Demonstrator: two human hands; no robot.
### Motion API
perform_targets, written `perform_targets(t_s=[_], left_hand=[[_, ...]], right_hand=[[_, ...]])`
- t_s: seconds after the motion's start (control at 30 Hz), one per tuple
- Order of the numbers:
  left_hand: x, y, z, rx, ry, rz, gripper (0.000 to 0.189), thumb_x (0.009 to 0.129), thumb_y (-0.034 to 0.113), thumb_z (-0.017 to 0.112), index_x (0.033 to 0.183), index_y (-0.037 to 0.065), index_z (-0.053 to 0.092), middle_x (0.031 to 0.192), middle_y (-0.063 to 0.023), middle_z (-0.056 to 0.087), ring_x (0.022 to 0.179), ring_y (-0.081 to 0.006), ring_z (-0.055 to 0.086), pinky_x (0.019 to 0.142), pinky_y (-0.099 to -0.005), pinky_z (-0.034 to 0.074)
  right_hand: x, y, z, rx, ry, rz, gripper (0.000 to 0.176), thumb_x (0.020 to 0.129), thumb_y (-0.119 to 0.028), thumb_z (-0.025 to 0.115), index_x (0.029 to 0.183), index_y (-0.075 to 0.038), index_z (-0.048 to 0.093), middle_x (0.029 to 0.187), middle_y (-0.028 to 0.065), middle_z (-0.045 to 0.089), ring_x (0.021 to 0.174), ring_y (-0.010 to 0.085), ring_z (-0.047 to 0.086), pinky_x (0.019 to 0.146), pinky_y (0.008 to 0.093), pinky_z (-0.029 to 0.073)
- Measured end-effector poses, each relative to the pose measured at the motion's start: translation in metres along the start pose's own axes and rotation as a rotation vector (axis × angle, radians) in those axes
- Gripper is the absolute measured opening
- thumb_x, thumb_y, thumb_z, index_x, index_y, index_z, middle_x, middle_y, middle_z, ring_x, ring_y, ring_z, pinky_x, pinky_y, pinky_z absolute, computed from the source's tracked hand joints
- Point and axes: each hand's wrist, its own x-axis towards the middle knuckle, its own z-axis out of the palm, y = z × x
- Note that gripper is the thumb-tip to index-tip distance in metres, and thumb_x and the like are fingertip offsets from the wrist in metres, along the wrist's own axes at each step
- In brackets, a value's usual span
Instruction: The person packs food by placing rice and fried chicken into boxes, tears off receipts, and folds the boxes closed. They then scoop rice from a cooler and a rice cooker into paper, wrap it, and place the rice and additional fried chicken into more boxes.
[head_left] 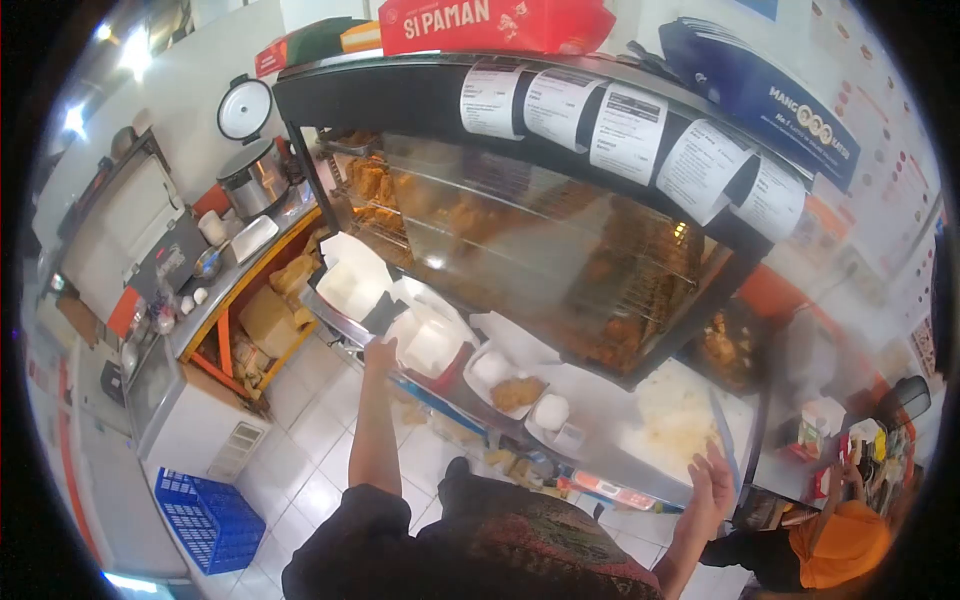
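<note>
The left hand (pixel 380 352) is at the bench (pixel 605 425) edge, its grip too small to tell, with the open white food box (pixel 430 345) just to its right, much nearer than to the right hand (pixel 712 482), which hovers spread and empty.

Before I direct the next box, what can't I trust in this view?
Head view:
- White paper order slips on the black warmer: print too small.
- Fried food behind the glass front: blurred by glare.
- Left hand at the open white cardboard box: grip unclear, fingers too small.
- Person in orange: cut by lens rim.
</note>
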Motion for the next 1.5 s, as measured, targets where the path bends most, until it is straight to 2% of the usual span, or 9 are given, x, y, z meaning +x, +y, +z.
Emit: perform_targets(t_s=[0.07, 0.1, 0.2, 0.27, 0.37, 0.53, 0.63, 0.93, 1.5], left_hand=[[-0.017, 0.044, -0.012, 0.366, 0.035, 0.024, 0.053, 0.082, 0.038, 0.069, 0.108, -0.008, 0.064, 0.096, -0.0273, 0.067, 0.1, -0.0423, 0.063, 0.092, -0.0482, 0.049], [-0.039, 0.079, -0.018, 0.398, 0.382, 0.265, 0.041, 0.086, 0.036, 0.066, 0.101, -0.002, 0.068, 0.088, -0.0227, 0.067, 0.09, -0.0404, 0.064, 0.087, -0.0462, 0.051], [-0.126, 0.289, -0.105, -0.184, 0.592, 0.489, 0.019, 0.088, 0.02, 0.067, 0.08, 0.002, 0.064, 0.075, -0.0096, 0.062, 0.069, -0.0278, 0.058, 0.067, -0.0385, 0.046], [-0.185, 0.397, -0.16, -0.518, 0.62, 0.921, 0.023, 0.094, 0.011, 0.06, 0.073, 0.002, 0.057, 0.069, -0.0015, 0.051, 0.063, -0.0107, 0.044, 0.057, -0.0269, 0.034], [-0.252, 0.529, -0.217, -0.802, 0.269, 1.352, 0.028, 0.099, 0.016, 0.045, 0.082, -0.002, 0.059, 0.074, -0.0019, 0.054, 0.068, -0.01, 0.048, 0.064, -0.0282, 0.04], [-0.26, 0.763, -0.162, -0.27, 0.063, 1.755, 0.043, 0.094, 0.038, 0.055, 0.109, 0.0, 0.068, 0.109, -0.0202, 0.069, 0.1, -0.0323, 0.065, 0.09, -0.0407, 0.048], [-0.211, 0.856, -0.099, 0.58, -0.24, 1.57, 0.06, 0.099, 0.051, 0.044, 0.126, 0.001, 0.062, 0.133, -0.0222, 0.058, 0.121, -0.0376, 0.055, 0.105, -0.0432, 0.04], [-0.156, 0.858, -0.099, 0.294, -0.862, 0.959, 0.052, 0.092, 0.037, 0.065, 0.125, -0.004, 0.063, 0.135, -0.0198, 0.058, 0.122, -0.0284, 0.055, 0.102, -0.0387, 0.04], [-0.192, 0.881, -0.103, 0.497, -1.061, 0.992, 0.05, 0.098, 0.035, 0.056, 0.134, 0.0, 0.055, 0.13, -0.0153, 0.062, 0.122, -0.0261, 0.056, 0.102, -0.0402, 0.042]], right_hand=[[0.002, 0.006, 0.0, 0.069, 0.046, 0.027, 0.025, 0.084, 0.002, 0.062, 0.109, 0.004, 0.062, 0.129, 0.0198, 0.06, 0.11, 0.0225, 0.06, 0.096, 0.0315, 0.048], [0.003, 0.006, -0.001, 0.087, 0.066, 0.039, 0.024, 0.084, 0.002, 0.061, 0.108, 0.004, 0.062, 0.128, 0.0193, 0.061, 0.11, 0.0219, 0.06, 0.096, 0.031, 0.048], [0.006, 0.011, -0.006, 0.121, 0.126, 0.046, 0.021, 0.084, 0.002, 0.06, 0.105, 0.004, 0.064, 0.125, 0.0181, 0.063, 0.108, 0.0206, 0.061, 0.094, 0.0299, 0.048], [0.009, 0.018, -0.016, 0.072, 0.123, 0.03, 0.021, 0.084, 0.002, 0.06, 0.104, 0.003, 0.064, 0.122, 0.0177, 0.064, 0.107, 0.0204, 0.061, 0.091, 0.0296, 0.049], [0.005, 0.003, -0.006, 0.126, 0.132, -0.012, 0.021, 0.082, 0.003, 0.06, 0.102, 0.003, 0.065, 0.118, 0.0167, 0.066, 0.103, 0.0203, 0.062, 0.088, 0.0299, 0.05], [-0.002, 0.005, 0.0, 0.213, 0.158, 0.01, 0.022, 0.082, 0.002, 0.062, 0.105, 0.003, 0.065, 0.115, 0.0152, 0.067, 0.096, 0.0191, 0.064, 0.086, 0.03, 0.051], [-0.015, 0.015, -0.006, 0.304, 0.182, 0.024, 0.024, 0.082, 0.002, 0.063, 0.106, 0.003, 0.065, 0.116, 0.0147, 0.067, 0.094, 0.0187, 0.064, 0.086, 0.0303, 0.051], [-0.057, 0.066, -0.089, 0.162, 0.42, 0.073, 0.025, 0.084, -0.01, 0.065, 0.105, 0.003, 0.068, 0.1, 0.0124, 0.066, 0.089, 0.0213, 0.06, 0.08, 0.0335, 0.051], [-0.055, 0.041, -0.088, 0.162, 0.347, 0.158, 0.032, 0.082, -0.008, 0.065, 0.111, 0.004, 0.069, 0.106, 0.0145, 0.067, 0.094, 0.021, 0.062, 0.084, 0.0322, 0.052]])
